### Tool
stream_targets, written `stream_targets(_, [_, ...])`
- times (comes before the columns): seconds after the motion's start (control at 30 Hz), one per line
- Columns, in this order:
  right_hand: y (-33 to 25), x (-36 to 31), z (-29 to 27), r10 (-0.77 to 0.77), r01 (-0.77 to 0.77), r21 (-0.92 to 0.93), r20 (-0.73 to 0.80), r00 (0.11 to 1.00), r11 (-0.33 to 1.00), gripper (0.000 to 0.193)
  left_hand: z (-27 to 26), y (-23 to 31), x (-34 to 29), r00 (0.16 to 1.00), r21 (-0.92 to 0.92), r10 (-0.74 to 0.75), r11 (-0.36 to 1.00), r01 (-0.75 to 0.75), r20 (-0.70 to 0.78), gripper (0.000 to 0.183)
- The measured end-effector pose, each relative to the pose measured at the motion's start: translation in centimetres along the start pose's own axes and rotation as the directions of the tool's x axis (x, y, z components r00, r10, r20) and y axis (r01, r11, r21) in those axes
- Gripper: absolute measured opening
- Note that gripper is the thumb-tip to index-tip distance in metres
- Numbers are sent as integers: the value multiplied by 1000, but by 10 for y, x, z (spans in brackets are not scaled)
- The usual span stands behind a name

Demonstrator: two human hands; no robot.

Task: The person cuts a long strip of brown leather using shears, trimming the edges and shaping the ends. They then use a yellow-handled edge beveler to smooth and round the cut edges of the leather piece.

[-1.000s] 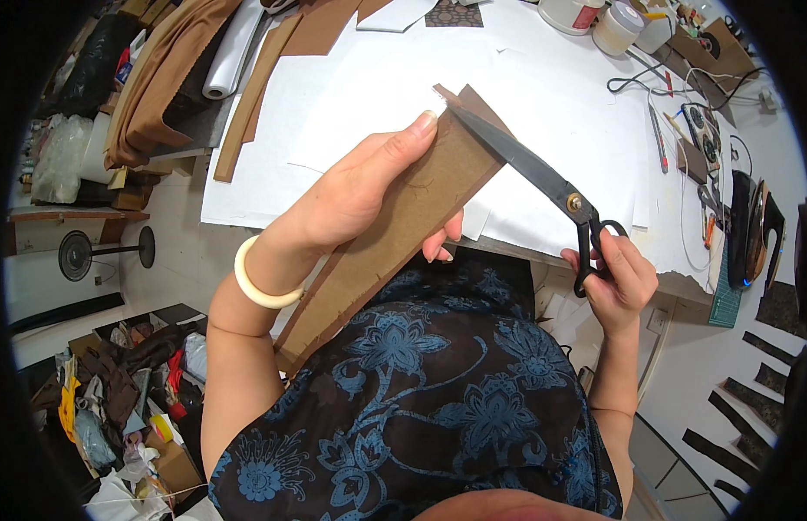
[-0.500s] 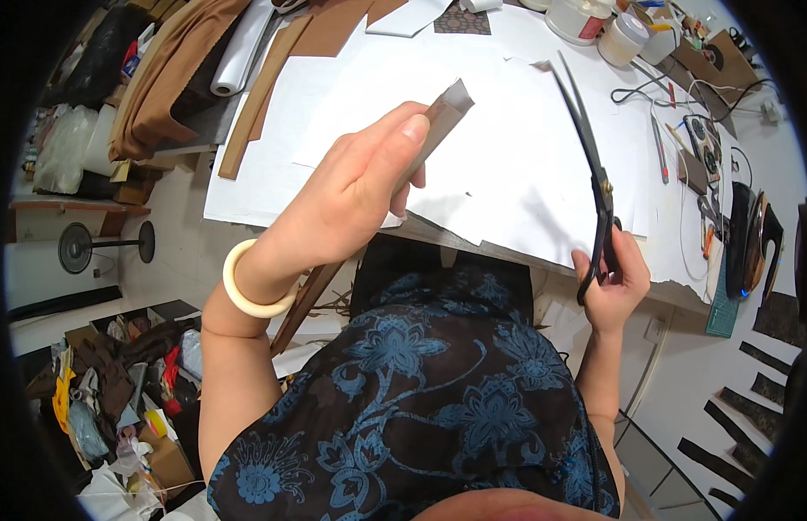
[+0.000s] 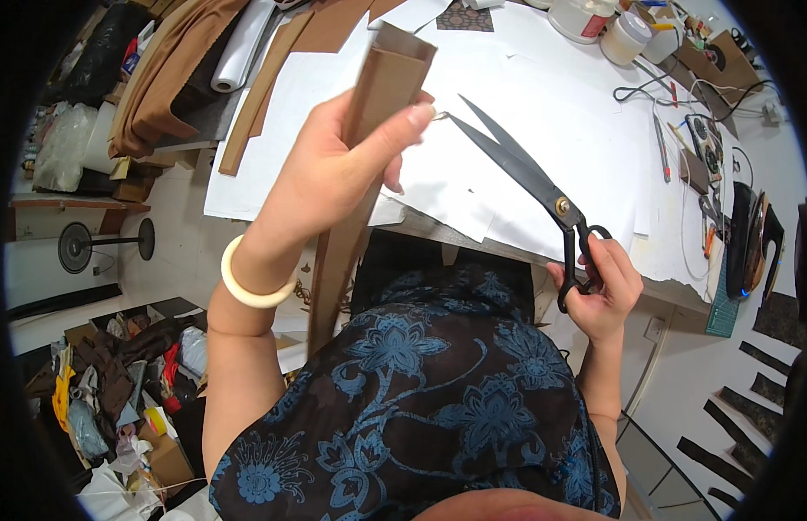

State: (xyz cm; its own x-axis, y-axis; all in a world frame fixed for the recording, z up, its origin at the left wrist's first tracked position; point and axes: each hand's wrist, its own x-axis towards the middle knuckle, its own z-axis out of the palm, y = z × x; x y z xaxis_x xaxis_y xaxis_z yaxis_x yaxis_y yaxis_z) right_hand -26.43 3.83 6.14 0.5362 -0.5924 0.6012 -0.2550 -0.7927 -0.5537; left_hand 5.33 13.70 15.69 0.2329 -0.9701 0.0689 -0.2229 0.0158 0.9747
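Left forearm [image 3: 279, 227] slants up and right, left hand [image 3: 327, 174] closed in a grip, thumb [image 3: 388, 144] stretched toward the upper right. Right hand [image 3: 605, 300] sits lower, fingers [image 3: 619, 260] curled, right forearm [image 3: 601, 375] pretty much upright.

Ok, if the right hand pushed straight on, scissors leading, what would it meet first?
Probably the small scrap by the left hand, then that hand itself: the open scissors in the right hand point there. Depth between them is unclear.
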Motion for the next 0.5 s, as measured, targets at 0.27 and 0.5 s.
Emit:
stream_targets(0.27, [-3, -1, 2, 10, -10, -8, 24, 1000, 1000, 54, 1, -5, 6, 997, -130, 47, 990, -54, -56, 33])
stream_targets(0.5, [2, -2, -4, 51, -52, 46, 21, 998, 998, 56, -11, -11, 1, 998, 93, -43, 995, 39, 44, 41])
